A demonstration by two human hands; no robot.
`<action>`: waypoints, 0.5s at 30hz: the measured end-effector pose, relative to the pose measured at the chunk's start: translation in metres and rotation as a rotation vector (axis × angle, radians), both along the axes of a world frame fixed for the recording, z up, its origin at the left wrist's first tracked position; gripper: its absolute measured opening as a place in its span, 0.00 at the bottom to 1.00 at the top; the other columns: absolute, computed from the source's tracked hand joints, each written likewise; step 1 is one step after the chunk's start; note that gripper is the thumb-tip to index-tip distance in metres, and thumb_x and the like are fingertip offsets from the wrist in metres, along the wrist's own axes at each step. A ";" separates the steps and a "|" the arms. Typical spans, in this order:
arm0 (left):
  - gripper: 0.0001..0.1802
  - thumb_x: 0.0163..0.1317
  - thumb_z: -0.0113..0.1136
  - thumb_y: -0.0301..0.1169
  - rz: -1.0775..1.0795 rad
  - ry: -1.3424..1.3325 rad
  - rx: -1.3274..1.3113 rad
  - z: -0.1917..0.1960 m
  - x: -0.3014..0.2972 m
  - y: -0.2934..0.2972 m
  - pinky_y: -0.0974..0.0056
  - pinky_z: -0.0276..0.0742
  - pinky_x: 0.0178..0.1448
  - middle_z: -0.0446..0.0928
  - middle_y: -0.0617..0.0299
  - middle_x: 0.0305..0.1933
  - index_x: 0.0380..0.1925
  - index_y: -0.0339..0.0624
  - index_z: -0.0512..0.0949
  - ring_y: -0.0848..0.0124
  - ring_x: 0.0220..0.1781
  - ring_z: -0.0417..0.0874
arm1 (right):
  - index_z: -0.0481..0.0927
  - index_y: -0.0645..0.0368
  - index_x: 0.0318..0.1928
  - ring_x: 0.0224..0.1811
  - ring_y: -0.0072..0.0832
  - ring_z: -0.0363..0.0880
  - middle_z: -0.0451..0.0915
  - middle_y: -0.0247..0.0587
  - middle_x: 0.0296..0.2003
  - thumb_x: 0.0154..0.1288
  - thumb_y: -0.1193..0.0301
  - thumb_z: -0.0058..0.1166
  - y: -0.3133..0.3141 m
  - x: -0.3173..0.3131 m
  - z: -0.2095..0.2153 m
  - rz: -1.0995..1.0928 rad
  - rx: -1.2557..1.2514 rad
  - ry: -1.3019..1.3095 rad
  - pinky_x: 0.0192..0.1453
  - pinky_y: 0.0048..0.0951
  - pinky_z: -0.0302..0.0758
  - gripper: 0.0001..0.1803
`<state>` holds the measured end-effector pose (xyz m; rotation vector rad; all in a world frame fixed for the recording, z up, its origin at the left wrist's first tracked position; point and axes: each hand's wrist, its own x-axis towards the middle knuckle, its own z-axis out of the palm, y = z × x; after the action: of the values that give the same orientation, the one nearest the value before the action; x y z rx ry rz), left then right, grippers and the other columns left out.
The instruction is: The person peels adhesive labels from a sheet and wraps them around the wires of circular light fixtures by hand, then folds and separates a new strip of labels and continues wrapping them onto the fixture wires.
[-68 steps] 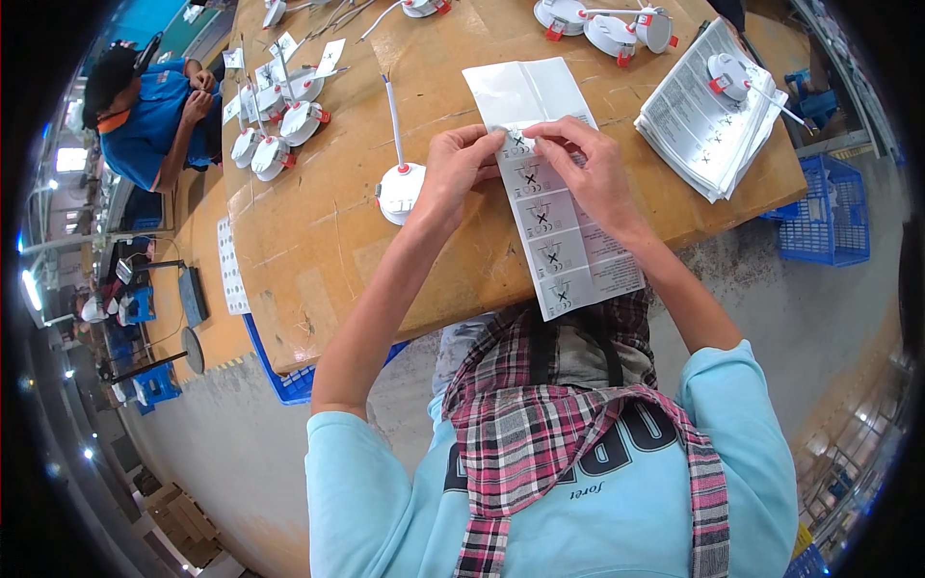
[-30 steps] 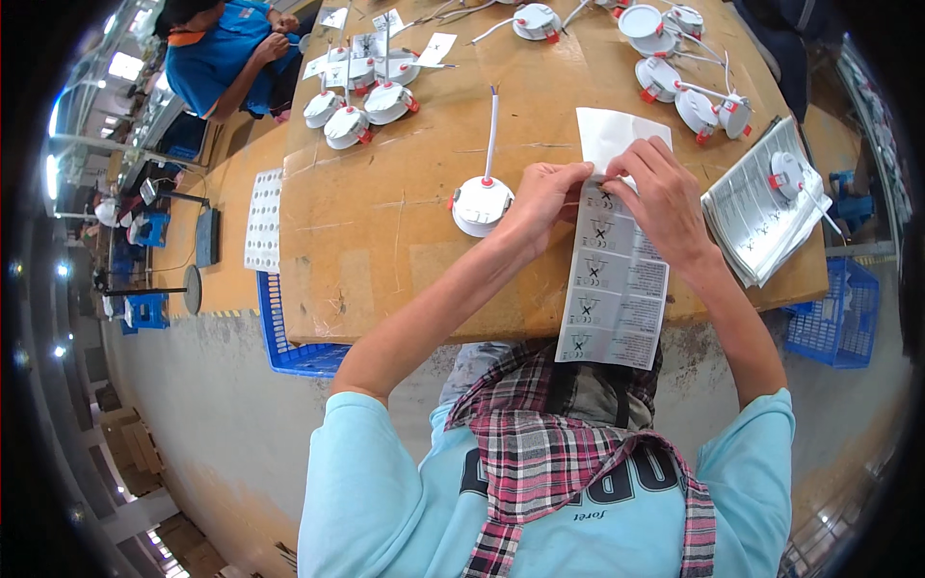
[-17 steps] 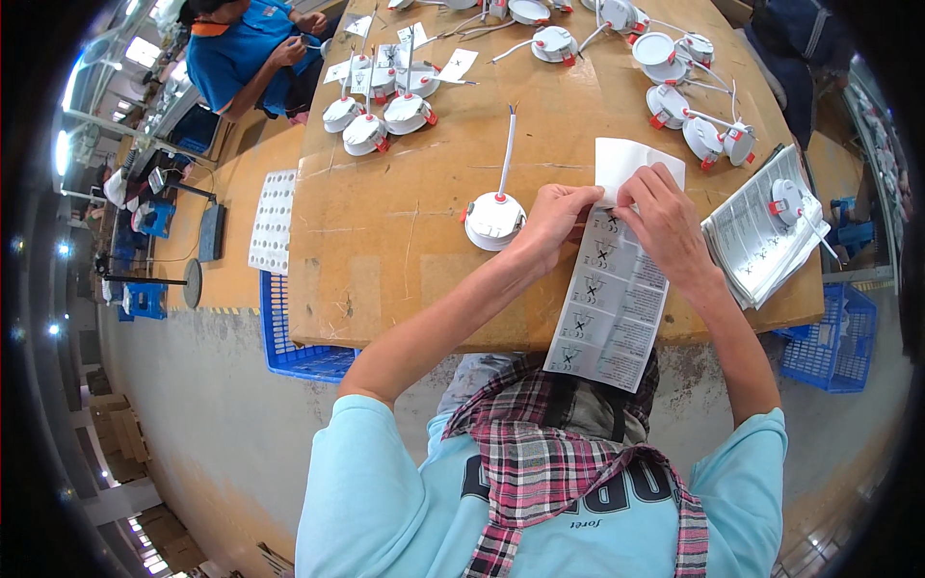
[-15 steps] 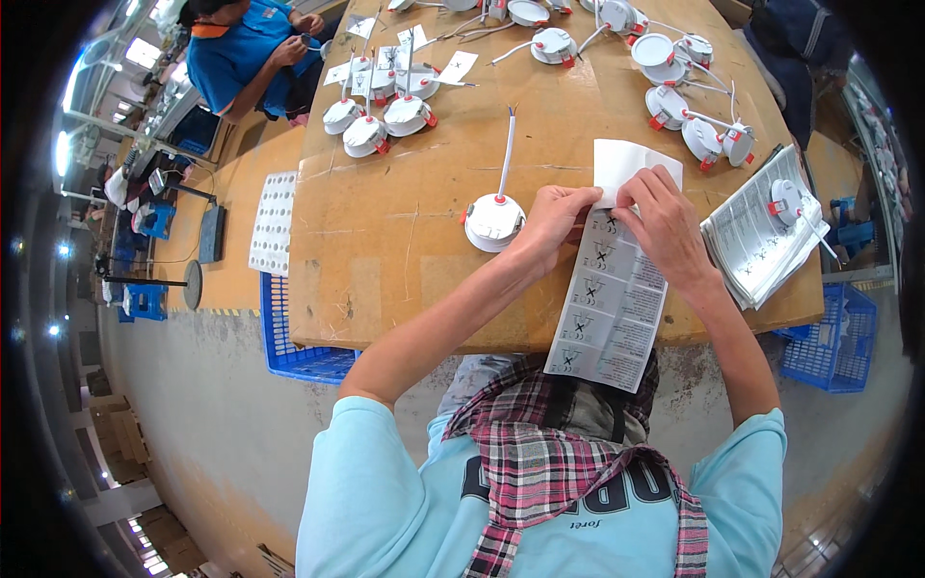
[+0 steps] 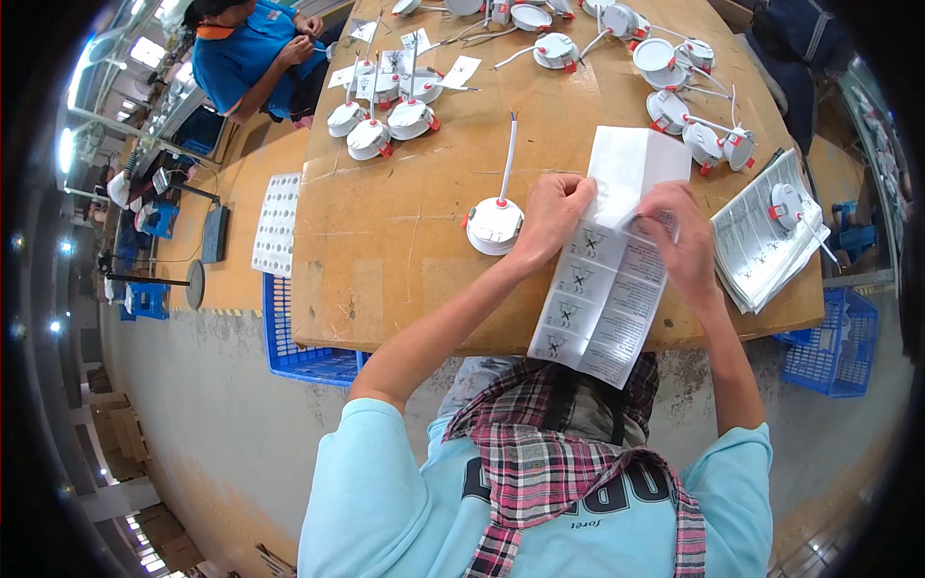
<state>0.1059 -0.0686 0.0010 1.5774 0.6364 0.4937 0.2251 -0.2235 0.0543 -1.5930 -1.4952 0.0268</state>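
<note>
A long sheet of sticker labels (image 5: 599, 299) slants over the table's near edge, its upper part bare white backing and its lower part printed rows. My left hand (image 5: 557, 217) grips the sheet's left edge between thumb and fingers. At the border between bare backing and print, my right hand (image 5: 677, 231) pinches the edge of a label; the fingers partly hide how far it is lifted. Just left of my left hand, a round white downlight (image 5: 494, 227) lies on the table with its cable pointing up and away.
Labelled downlights (image 5: 409, 118) cluster at the far left, and more (image 5: 665, 106) lie at the far right. A stack of printed sheets (image 5: 761, 246) with a downlight (image 5: 788, 204) on top is at right. Blue crates (image 5: 831, 342) stand below the table. A co-worker (image 5: 252, 63) is at the upper left.
My right hand has moved right and slightly down, away from my left hand. The sheet has shifted a little left, and more of its white backing shows between my hands.
</note>
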 end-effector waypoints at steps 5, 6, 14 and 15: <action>0.20 0.64 0.52 0.34 0.042 0.074 0.219 0.010 0.005 0.000 0.67 0.63 0.24 0.71 0.64 0.16 0.21 0.26 0.75 0.81 0.20 0.65 | 0.76 0.61 0.41 0.49 0.30 0.75 0.77 0.38 0.38 0.67 0.74 0.52 -0.030 0.028 0.008 -0.173 0.406 0.535 0.62 0.35 0.67 0.04; 0.20 0.63 0.52 0.34 0.064 0.056 0.281 0.007 0.006 0.001 0.65 0.63 0.24 0.69 0.63 0.14 0.21 0.25 0.74 0.80 0.19 0.65 | 0.76 0.61 0.42 0.49 0.28 0.75 0.78 0.39 0.39 0.68 0.73 0.52 -0.037 0.038 0.016 -0.177 0.489 0.644 0.62 0.35 0.67 0.06; 0.23 0.62 0.58 0.42 0.099 0.043 0.575 0.017 -0.003 -0.018 0.64 0.72 0.46 0.76 0.52 0.38 0.42 0.28 0.75 0.67 0.39 0.76 | 0.77 0.61 0.44 0.40 0.15 0.76 0.79 0.31 0.39 0.68 0.74 0.51 -0.049 0.060 0.051 -0.165 0.251 0.664 0.47 0.16 0.71 0.07; 0.27 0.61 0.60 0.44 0.202 0.029 0.721 0.023 -0.006 -0.024 0.64 0.71 0.52 0.75 0.51 0.45 0.50 0.30 0.73 0.65 0.45 0.77 | 0.76 0.61 0.44 0.41 0.16 0.76 0.78 0.31 0.38 0.67 0.75 0.51 -0.044 0.052 0.048 -0.194 0.147 0.556 0.47 0.17 0.71 0.06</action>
<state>0.0995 -0.0924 0.0238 2.2070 0.6822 0.9232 0.2771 -0.2676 0.1027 -1.4503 -0.8909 0.2259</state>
